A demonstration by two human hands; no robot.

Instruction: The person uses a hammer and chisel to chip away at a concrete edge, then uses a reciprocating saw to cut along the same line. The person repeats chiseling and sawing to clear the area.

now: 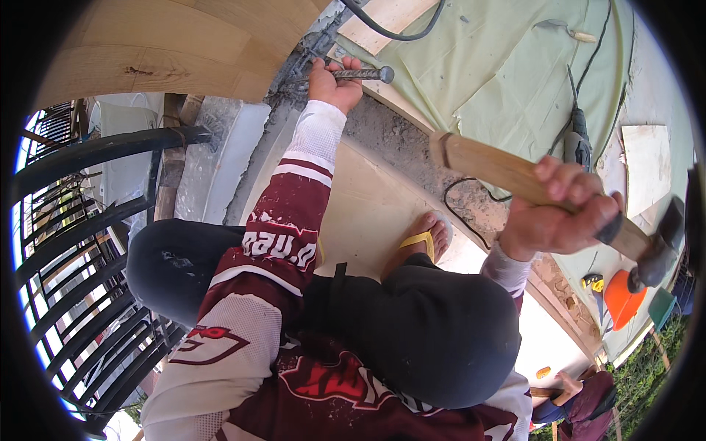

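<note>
My left hand (334, 87) is closed around a steel cold chisel (364, 74), which lies sideways with its round struck end to the right. Its other end points at the rough grey concrete strip (294, 70) beside the wooden panel; I cannot make out the tip. In my right hand (562, 209) is a hammer (500, 165), gripped partway along its wooden handle. The handle's free end points up and left, and the dark metal head (658, 246) is at the right. Hammer and chisel are well apart.
A wooden panel (169, 51) rises at upper left, above a black metal railing (88, 294). Pale green sheeting (485, 81) bears a power tool (579, 140) and its cable. My sandalled foot (430, 239) rests on a board. An orange container (624, 298) and another person (588, 404) are at lower right.
</note>
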